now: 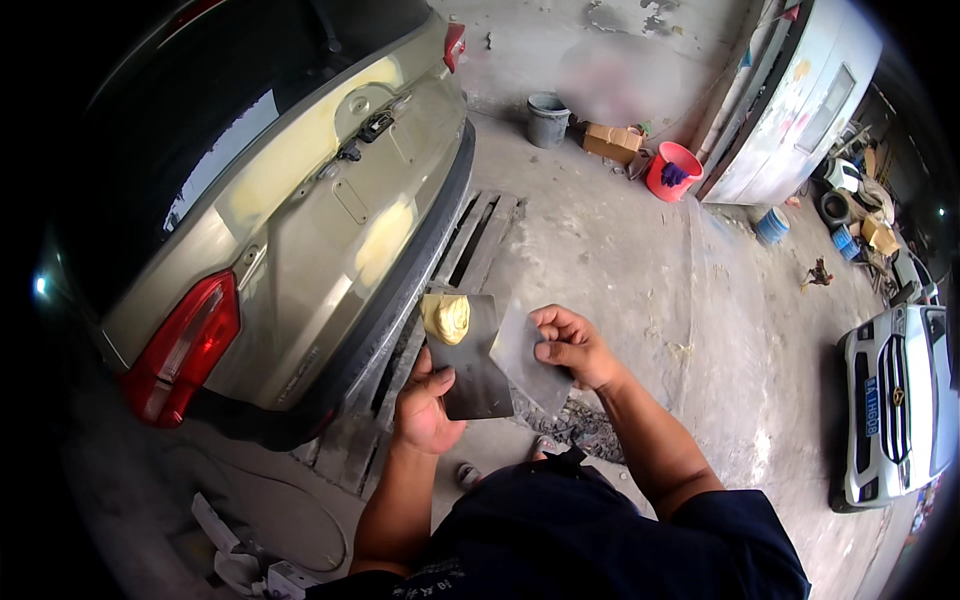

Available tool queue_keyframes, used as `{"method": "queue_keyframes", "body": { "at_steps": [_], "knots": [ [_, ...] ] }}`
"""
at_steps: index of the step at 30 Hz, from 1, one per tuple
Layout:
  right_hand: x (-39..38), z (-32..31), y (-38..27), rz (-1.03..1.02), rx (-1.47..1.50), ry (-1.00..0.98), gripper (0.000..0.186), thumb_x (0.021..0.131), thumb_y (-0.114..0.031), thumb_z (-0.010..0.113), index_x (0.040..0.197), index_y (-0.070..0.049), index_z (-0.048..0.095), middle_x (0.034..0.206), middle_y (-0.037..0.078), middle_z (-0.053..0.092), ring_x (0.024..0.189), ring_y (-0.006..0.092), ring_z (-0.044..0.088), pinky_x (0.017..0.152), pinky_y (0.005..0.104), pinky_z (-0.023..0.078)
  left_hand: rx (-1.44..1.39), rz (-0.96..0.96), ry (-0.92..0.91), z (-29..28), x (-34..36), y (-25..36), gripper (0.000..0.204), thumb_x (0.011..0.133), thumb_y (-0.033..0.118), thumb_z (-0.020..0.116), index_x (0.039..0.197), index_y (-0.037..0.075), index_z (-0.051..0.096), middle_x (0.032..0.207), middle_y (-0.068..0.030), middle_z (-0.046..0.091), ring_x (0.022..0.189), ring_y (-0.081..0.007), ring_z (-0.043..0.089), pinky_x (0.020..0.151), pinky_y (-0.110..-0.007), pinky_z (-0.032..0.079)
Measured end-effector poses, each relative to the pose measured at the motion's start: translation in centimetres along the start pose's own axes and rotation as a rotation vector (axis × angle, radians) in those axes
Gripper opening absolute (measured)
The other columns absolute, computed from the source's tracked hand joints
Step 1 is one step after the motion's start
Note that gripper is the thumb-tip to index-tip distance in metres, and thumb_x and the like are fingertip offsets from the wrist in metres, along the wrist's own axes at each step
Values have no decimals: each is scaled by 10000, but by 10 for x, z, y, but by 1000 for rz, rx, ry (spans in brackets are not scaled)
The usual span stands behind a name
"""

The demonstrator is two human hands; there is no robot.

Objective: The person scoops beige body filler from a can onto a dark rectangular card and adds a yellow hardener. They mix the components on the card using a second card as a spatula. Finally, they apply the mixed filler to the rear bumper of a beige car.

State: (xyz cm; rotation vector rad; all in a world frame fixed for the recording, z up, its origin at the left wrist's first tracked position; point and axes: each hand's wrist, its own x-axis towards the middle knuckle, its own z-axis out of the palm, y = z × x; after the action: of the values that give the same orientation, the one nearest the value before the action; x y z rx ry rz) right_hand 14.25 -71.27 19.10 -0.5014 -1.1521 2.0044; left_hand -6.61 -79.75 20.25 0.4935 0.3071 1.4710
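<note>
In my left hand (428, 408) is a dark flat mixing plate (478, 378), gripped along its lower left edge with the thumb on top. A thick dollop of pale yellow body filler (448, 318) sits at the plate's upper left corner. My right hand (572, 348) pinches a thin, greyish see-through spreader (528, 362) between thumb and fingers. The spreader is close beside the plate's right edge; whether they touch I cannot tell. To the left stands a beige car's tailgate (330, 250) with smoothed yellow filler patches (385, 243) on its panel.
A slatted drain grate (470, 245) runs along the car's bumper. Toward the back wall are a grey bucket (548, 122), a cardboard box (612, 143) and a red bucket (674, 172). At right stand a blue pail (772, 227) and a white car (890, 400). A hose (325, 500) lies at lower left.
</note>
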Motion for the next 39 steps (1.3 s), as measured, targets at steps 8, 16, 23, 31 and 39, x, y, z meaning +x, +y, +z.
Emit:
{"method": "queue_keyframes", "body": {
  "at_steps": [8,16,23,31,39],
  "knots": [
    [-32,4,0,44,-207,12,341,843,44,580,1169,0,490,981,64,640,874,105,593,764,243,473,176,122,-46,7,1,7,699,853,248,575,1440,60,244,1420,-115,376,1272,-294,425,1072,-453,322],
    [2,20,-12,42,-284,-21,341,864,-21,623,1157,-23,448,937,59,635,821,95,590,729,238,479,470,191,-130,-14,2,-13,516,942,297,528,1325,-30,417,1268,-127,488,1159,-221,468,1011,-367,339],
    [12,31,-46,-176,-139,-92,360,851,29,596,1192,-7,487,1030,56,617,953,119,581,813,257,474,841,8,-43,-14,5,15,425,987,315,424,1292,23,470,1165,-138,567,985,-246,593,737,-337,508],
    [10,73,-75,-479,-786,-515,425,723,99,553,1113,-46,640,1183,139,556,1157,300,505,957,378,421,-185,-352,-348,-39,-10,18,685,909,518,479,1388,57,317,1265,-203,496,993,-427,595,689,-532,550],
    [11,17,-72,-455,-1097,-345,400,708,108,539,1081,-18,612,1189,130,557,1138,278,518,945,387,430,-279,-303,-273,-28,-13,5,660,916,502,481,1386,61,336,1300,-180,482,1091,-406,553,780,-563,516]
  ]
}}
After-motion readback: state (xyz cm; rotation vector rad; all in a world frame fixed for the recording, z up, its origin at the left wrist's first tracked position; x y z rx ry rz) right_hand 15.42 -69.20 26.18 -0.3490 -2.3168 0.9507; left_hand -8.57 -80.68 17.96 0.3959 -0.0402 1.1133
